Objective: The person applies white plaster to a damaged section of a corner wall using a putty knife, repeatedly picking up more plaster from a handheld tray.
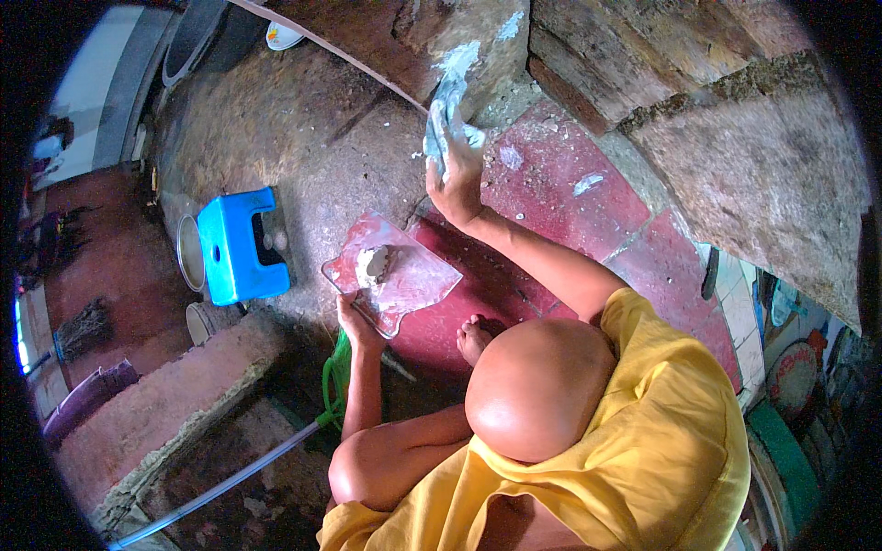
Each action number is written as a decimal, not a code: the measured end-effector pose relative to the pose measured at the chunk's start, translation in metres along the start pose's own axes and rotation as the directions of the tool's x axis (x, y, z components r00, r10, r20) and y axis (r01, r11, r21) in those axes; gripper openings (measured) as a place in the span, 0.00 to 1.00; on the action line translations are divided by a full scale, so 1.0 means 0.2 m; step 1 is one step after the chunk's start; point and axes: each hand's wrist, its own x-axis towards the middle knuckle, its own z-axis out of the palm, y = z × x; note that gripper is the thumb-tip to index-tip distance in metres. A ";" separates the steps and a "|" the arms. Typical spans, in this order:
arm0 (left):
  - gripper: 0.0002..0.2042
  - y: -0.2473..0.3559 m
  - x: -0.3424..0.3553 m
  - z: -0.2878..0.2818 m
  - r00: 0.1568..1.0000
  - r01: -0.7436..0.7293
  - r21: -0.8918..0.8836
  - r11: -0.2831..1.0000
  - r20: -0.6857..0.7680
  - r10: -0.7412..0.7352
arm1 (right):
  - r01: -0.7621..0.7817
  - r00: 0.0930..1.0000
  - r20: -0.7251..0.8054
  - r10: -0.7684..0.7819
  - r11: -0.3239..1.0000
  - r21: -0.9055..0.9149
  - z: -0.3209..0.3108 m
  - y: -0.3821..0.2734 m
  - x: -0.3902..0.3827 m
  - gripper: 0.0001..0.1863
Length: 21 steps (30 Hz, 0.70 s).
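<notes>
My left hand (356,321) grips the lower edge of a flat, pinkish board (413,273) with an uneven outline. White paste is smeared across it, and a pale lump of paste (373,264) sits near its middle. Farther up, my right hand (453,174) reaches to the edge of a brown wall panel (404,41). Its fingers are closed around something coated in pale blue-white paste (446,110); what lies under the coating I cannot make out. Fresh white smears (457,60) mark the panel just above those fingers.
Left of the board stands a blue plastic stool (241,248). Red floor tiles (570,184) carry white splashes and crumbs near a rough wall (753,156). A rough ledge (184,404) and a green net with a pale handle (220,482) are at lower left.
</notes>
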 end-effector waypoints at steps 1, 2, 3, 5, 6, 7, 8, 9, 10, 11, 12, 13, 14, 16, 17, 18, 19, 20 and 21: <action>0.14 0.00 -0.01 0.02 1.000 -0.010 -0.002 1.000 -0.009 0.010 | -0.030 0.999 0.038 0.030 0.999 0.011 -0.01 -0.01 -0.02 0.30; 0.14 -0.01 -0.01 0.04 1.000 -0.011 0.006 1.000 -0.015 0.011 | -0.061 0.995 0.076 0.059 0.998 0.021 -0.03 0.00 -0.04 0.30; 0.15 0.00 -0.02 0.04 1.000 -0.019 0.016 1.000 -0.023 0.019 | -0.019 0.999 0.034 0.019 1.000 0.020 -0.02 0.00 -0.03 0.30; 0.15 0.01 -0.03 0.04 0.998 -0.041 0.027 0.999 -0.039 0.043 | -0.038 0.997 0.069 0.037 0.999 0.011 -0.04 0.01 -0.06 0.31; 0.16 0.01 -0.02 0.02 0.997 -0.059 0.026 0.998 -0.050 0.061 | -0.045 0.995 0.089 0.044 0.999 0.010 -0.05 -0.01 -0.06 0.31; 0.16 0.00 -0.01 0.00 0.995 -0.078 0.026 0.997 -0.061 0.079 | -0.026 0.993 0.111 0.027 1.000 -0.014 -0.07 -0.04 -0.08 0.30; 0.16 -0.02 0.03 -0.05 0.997 -0.066 0.021 0.998 -0.028 0.067 | -0.019 0.997 0.081 0.020 1.000 -0.002 -0.10 -0.05 -0.09 0.30; 0.17 -0.03 0.06 -0.10 0.998 -0.055 0.017 0.998 0.003 0.055 | -0.012 0.999 0.051 0.012 1.000 0.010 -0.13 -0.04 -0.11 0.29; 0.18 -0.04 0.08 -0.16 0.998 -0.046 0.013 0.999 0.033 0.045 | -0.004 1.000 0.021 0.004 1.000 0.025 -0.16 -0.04 -0.12 0.29; 0.18 -0.04 0.08 -0.13 0.998 -0.029 -0.005 1.000 0.049 0.029 | -0.046 0.999 0.020 0.045 0.998 0.042 -0.19 -0.01 -0.14 0.26; 0.17 -0.03 0.07 -0.09 0.998 -0.009 -0.019 1.000 0.062 0.010 | -0.134 0.990 0.052 0.133 0.991 0.021 -0.23 -0.02 -0.15 0.24; 0.17 -0.03 0.05 -0.08 0.997 0.012 -0.033 0.999 0.075 -0.009 | -0.146 0.989 0.011 0.146 0.986 0.074 -0.25 -0.02 -0.12 0.17; 0.17 -0.04 0.05 -0.09 0.999 0.004 -0.017 1.000 0.038 -0.003 | -0.151 0.988 -0.027 0.153 0.985 0.081 -0.25 -0.01 -0.09 0.15; 0.18 -0.04 0.05 -0.09 1.000 -0.018 0.016 1.000 -0.023 0.018 | -0.148 0.981 -0.111 0.159 0.984 0.099 -0.24 0.02 -0.01 0.10; 0.17 -0.04 0.06 -0.11 1.000 -0.012 0.036 0.999 -0.017 0.012 | -0.133 0.978 -0.152 0.145 0.988 0.084 -0.22 0.04 0.03 0.10; 0.17 -0.04 0.06 -0.12 1.000 -0.007 0.056 0.998 -0.013 0.008 | -0.152 0.976 -0.142 0.167 0.982 0.112 -0.20 0.03 0.05 0.14; 0.17 -0.03 0.07 -0.13 1.000 -0.003 0.076 0.997 -0.009 0.004 | -0.171 0.973 -0.132 0.189 0.976 0.138 -0.19 0.01 0.08 0.20; 0.16 -0.03 0.07 -0.13 1.000 -0.018 0.056 0.998 -0.012 0.019 | -0.189 0.970 -0.125 0.211 0.968 0.162 -0.18 -0.01 0.11 0.25; 0.16 -0.03 0.04 -0.08 0.999 -0.030 0.035 0.999 -0.017 0.031 | -0.163 0.976 -0.124 0.181 0.976 0.147 -0.16 0.00 0.13 0.26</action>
